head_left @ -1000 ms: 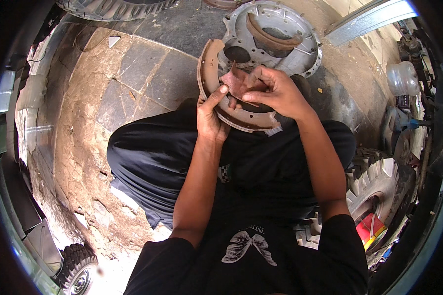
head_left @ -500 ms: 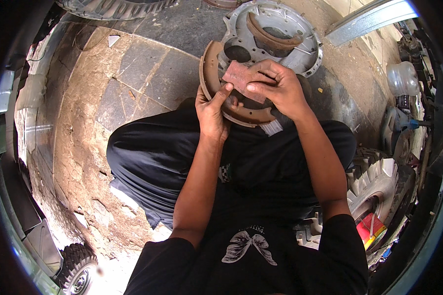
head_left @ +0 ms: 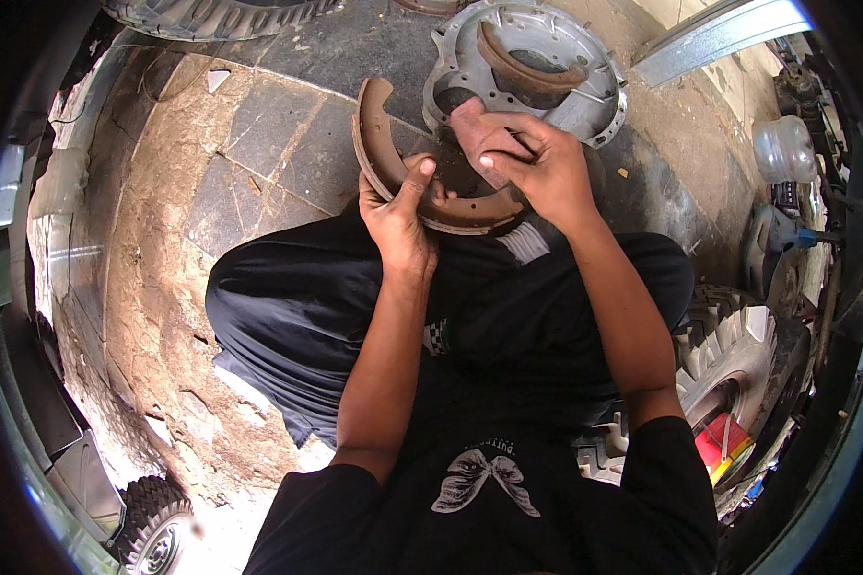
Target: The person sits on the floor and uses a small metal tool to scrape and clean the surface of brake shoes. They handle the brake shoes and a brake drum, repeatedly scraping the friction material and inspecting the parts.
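Observation:
A curved, rust-brown brake shoe [head_left: 384,149] with small holes along its lining is gripped in my left hand [head_left: 400,216]. The thumb lies over its inner side and some fingertips show inside the curve. My right hand [head_left: 549,171] pinches a reddish piece of sandpaper [head_left: 470,129], bent between thumb and fingers. The sandpaper is apart from the shoe, to the right of its inner curve. Both hands are above my crossed legs. Beyond them, a second brake shoe [head_left: 523,72] rests on a round grey metal housing [head_left: 594,120].
A tyre [head_left: 221,19] lies at the far left, and another knobbly tyre [head_left: 738,355] stands near my right knee. A clear plastic bottle [head_left: 784,153] is at the right, below a metal beam [head_left: 719,43]. A red and yellow container [head_left: 719,446] sits inside the right tyre.
My left hand has moved the brake shoe left and slightly up, away from the sandpaper. The sandpaper in my right hand has tilted steeper and no longer overlaps the shoe.

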`<state>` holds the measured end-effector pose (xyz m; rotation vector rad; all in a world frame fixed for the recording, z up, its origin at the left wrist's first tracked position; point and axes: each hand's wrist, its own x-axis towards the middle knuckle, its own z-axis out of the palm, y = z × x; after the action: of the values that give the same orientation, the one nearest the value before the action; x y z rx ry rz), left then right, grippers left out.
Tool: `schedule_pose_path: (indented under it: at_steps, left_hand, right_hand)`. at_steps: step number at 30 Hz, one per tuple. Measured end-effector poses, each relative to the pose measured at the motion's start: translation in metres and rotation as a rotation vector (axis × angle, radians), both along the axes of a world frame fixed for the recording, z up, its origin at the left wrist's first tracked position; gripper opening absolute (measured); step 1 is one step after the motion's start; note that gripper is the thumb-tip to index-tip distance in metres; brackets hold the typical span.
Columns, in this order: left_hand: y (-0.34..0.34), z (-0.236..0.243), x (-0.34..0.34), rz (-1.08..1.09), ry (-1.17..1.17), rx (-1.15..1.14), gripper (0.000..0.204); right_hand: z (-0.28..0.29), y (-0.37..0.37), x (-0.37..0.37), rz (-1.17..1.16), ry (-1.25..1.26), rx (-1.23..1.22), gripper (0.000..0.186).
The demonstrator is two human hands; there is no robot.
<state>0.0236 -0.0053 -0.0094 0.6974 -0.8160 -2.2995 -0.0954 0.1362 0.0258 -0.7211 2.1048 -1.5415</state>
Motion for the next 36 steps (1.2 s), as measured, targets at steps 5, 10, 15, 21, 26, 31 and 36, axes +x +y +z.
schedule_pose_path:
  at_steps: [5, 10, 15, 21, 26, 31, 36]
  left_hand:
    - [0.004, 0.0, -0.003, -0.056, 0.023, -0.09, 0.043]
    - [0.008, -0.007, -0.005, -0.067, 0.068, -0.208, 0.049]
    - [0.011, 0.001, -0.004, -0.071, 0.009, -0.251, 0.051]
    - [0.011, 0.0, -0.003, -0.114, 0.016, -0.29, 0.049]
    - [0.013, -0.003, -0.002, -0.134, 0.032, -0.307, 0.043]
    - [0.015, 0.001, -0.003, -0.157, 0.034, -0.315, 0.037]
    - [0.014, -0.008, -0.004, -0.172, 0.073, -0.343, 0.036]
  right_hand:
    - [-0.003, -0.003, 0.001, 0.015, 0.076, -0.176, 0.042]
    - [-0.004, -0.008, 0.004, 0.057, 0.157, -0.248, 0.033]
    - [-0.001, -0.008, 0.004, 0.081, 0.125, -0.304, 0.034]
    - [0.001, -0.004, 0.002, 0.162, 0.033, -0.334, 0.041]
    - [0.004, -0.002, 0.003, 0.147, -0.06, -0.274, 0.044]
    - [0.013, 0.003, 0.004, 0.127, -0.241, -0.171, 0.039]
    - [-0.002, 0.008, -0.011, 0.114, -0.031, -0.122, 0.026]
